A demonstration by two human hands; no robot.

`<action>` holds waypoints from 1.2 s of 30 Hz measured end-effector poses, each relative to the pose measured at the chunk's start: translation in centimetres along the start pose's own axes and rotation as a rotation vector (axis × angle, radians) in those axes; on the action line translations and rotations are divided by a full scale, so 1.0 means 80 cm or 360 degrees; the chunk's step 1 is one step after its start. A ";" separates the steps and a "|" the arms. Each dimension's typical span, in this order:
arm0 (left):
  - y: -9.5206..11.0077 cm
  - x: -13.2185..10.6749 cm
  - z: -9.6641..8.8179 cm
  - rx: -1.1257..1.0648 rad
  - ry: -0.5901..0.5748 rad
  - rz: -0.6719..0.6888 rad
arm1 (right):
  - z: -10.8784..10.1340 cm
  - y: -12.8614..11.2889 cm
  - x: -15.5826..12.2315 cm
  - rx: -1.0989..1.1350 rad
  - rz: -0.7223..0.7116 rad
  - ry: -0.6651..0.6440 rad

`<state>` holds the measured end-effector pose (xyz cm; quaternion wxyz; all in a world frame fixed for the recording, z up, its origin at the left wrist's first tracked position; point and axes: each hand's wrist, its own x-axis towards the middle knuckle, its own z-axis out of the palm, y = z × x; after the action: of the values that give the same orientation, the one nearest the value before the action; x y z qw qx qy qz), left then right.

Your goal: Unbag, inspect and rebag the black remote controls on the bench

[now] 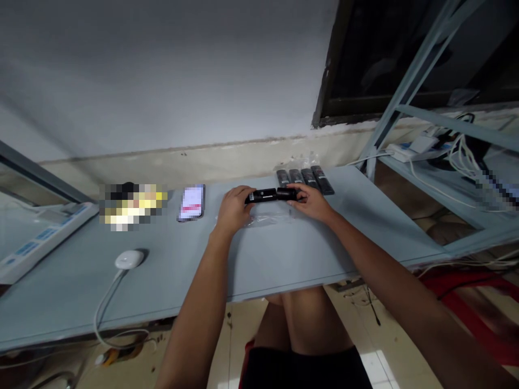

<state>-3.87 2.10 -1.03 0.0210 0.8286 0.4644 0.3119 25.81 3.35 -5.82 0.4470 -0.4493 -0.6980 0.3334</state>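
So far, four black remote controls (305,178) lie lined up at the far edge of the table (284,259), while the left hand (234,210) and right hand (310,202) grip a fifth remote (270,194) above a plastic bag (267,220).

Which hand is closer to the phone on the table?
Left. The left hand is right of the phone, apart from it; the right hand is farther right, beyond the black remote.

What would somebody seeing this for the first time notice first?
The eye goes first to the middle of the table, where the left hand and right hand grip a black remote control between them. Just behind it, four similar black remotes lie in a row, and a lit smartphone lies off to the left.
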 end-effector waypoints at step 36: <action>0.046 -0.002 0.001 -0.0011 -0.0245 0.0350 | -0.007 -0.031 -0.002 0.0422 0.0427 -0.0213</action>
<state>-1.08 -0.10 0.00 0.0250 0.8959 0.3668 0.2495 25.50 2.32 -3.50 0.4065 -0.4523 -0.6099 0.5081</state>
